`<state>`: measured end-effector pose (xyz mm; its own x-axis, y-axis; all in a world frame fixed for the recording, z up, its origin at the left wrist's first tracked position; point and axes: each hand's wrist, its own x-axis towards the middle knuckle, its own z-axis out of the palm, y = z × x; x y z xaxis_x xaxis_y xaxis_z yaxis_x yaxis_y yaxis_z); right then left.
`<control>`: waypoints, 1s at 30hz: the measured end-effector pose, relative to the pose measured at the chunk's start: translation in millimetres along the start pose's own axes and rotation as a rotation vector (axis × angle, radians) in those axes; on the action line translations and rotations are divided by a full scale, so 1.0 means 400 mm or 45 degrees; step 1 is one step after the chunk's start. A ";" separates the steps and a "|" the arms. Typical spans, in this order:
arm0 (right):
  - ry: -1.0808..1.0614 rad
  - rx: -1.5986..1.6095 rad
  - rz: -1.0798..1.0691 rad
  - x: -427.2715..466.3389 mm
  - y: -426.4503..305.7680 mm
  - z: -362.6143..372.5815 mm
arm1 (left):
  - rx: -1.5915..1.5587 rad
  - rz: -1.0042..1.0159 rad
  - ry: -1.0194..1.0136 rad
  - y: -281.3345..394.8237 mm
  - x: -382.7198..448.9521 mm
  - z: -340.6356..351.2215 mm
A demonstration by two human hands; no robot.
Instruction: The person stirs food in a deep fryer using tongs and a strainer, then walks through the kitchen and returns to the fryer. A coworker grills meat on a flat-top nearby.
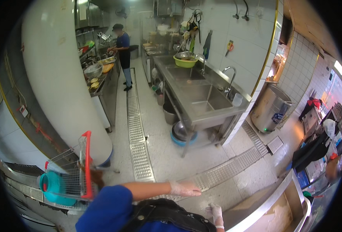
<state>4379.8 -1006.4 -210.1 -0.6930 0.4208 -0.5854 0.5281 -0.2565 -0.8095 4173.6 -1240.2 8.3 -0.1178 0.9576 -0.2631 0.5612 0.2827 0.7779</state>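
My left hand (185,188), in a thin clear glove, reaches across in front of my body, flat and with nothing in it. Below it in the picture is my gloved right hand (215,211), its fingers partly bent. Whether anything small lies in that hand is hard to tell. Just right of it stands a large stainless steel basin (288,197) with a pale brownish interior. Beneath my left hand runs a metal floor drain grate (229,171). A black apron (171,214) covers my blue shirt.
A steel double sink (185,84) carries a green basin (185,62). Nested bowls (181,132) sit under it. A shopping cart (69,171) stands left, near a round white column (61,72). A co-worker (123,52) stands at the far counter. A steel barrel (271,107) is right.
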 end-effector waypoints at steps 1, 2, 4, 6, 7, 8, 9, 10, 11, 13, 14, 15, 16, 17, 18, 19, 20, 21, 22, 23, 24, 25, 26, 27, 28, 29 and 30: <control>-0.013 -0.035 0.054 0.050 -0.046 -0.034 | -0.003 -0.038 0.019 -0.010 0.063 -0.030; -0.081 -0.036 0.013 0.131 -0.078 -0.066 | -0.005 -0.078 0.037 -0.018 0.120 -0.066; -0.194 -0.062 -0.048 0.292 -0.127 -0.144 | -0.032 -0.128 0.044 -0.032 0.242 -0.104; -0.130 -0.312 -0.287 0.418 -0.181 -0.227 | -0.047 -0.171 0.021 -0.085 0.384 -0.122; -0.116 -0.293 -0.345 0.471 -0.211 -0.272 | -0.053 -0.134 -0.003 -0.097 0.458 -0.139; -0.100 -0.277 -0.401 0.518 -0.240 -0.324 | -0.053 -0.094 -0.034 -0.108 0.534 -0.159; -0.111 -0.110 -0.400 0.525 -0.317 -0.360 | -0.041 -0.061 -0.070 -0.120 0.609 -0.185; -0.090 0.054 -0.380 0.523 -0.363 -0.412 | 0.025 -0.086 -0.129 -0.125 0.698 -0.211; -0.032 0.046 -0.257 0.586 -0.352 -0.465 | -0.056 -0.174 -0.156 -0.132 0.777 -0.242; 0.163 0.064 0.011 0.657 -0.309 -0.611 | -0.200 -0.297 -0.281 -0.103 0.942 -0.311; 0.201 -0.045 0.126 0.656 -0.319 -0.657 | -0.286 -0.315 -0.222 -0.094 1.012 -0.323; 0.348 -0.238 -0.057 0.714 -0.119 -0.778 | -0.209 -0.189 -0.286 -0.071 1.109 -0.344; 0.334 -0.542 -0.063 0.682 -0.151 -0.814 | -0.133 -0.121 -0.312 -0.070 1.201 -0.356; 0.276 -0.796 -0.037 0.671 -0.164 -0.844 | -0.046 -0.041 -0.338 -0.058 1.294 -0.384; 0.218 -1.051 -0.021 0.661 -0.167 -0.879 | -0.049 0.034 -0.368 -0.053 1.391 -0.385; 0.106 -1.266 0.022 0.670 -0.169 -0.923 | -0.027 0.109 -0.389 -0.040 1.481 -0.392; -0.027 -1.488 0.051 0.686 -0.146 -0.977 | -0.027 0.178 -0.391 -0.032 1.562 -0.398; 0.016 -1.265 0.254 0.692 -0.142 -1.004 | 0.001 0.253 -0.393 -0.001 1.646 -0.415; 0.145 -0.893 0.470 0.738 -0.151 -1.033 | 0.010 0.302 -0.455 0.031 1.726 -0.441; 0.237 -0.694 0.629 0.765 -0.166 -1.081 | 0.001 0.283 -0.447 0.023 1.805 -0.444; 0.287 -0.606 0.700 0.801 -0.185 -1.140 | -0.009 0.267 -0.436 0.010 1.887 -0.441; 0.303 -0.577 0.739 0.841 -0.206 -1.196 | -0.020 0.244 -0.419 -0.008 1.969 -0.437; 0.320 -0.554 0.764 0.884 -0.238 -1.259 | -0.002 0.142 -0.574 -0.027 2.065 -0.438; 0.328 -0.535 0.774 0.935 -0.269 -1.316 | -0.059 0.174 -0.449 0.004 2.101 -0.476; 0.334 -0.530 0.781 0.990 -0.308 -1.392 | -0.040 0.135 -0.431 0.024 2.166 -0.503; 0.317 -0.576 0.744 1.056 -0.346 -1.463 | -0.025 0.066 -0.421 0.032 2.206 -0.534; 0.293 -0.627 0.709 1.132 -0.389 -1.534 | -0.008 0.023 -0.424 0.051 2.252 -0.569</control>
<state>4285.2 -241.9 -322.0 -0.1708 0.5270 -0.8325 0.9630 -0.0894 -0.2541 3892.4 -359.0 -83.2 0.1670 0.8916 -0.4209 0.5556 0.2675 0.7872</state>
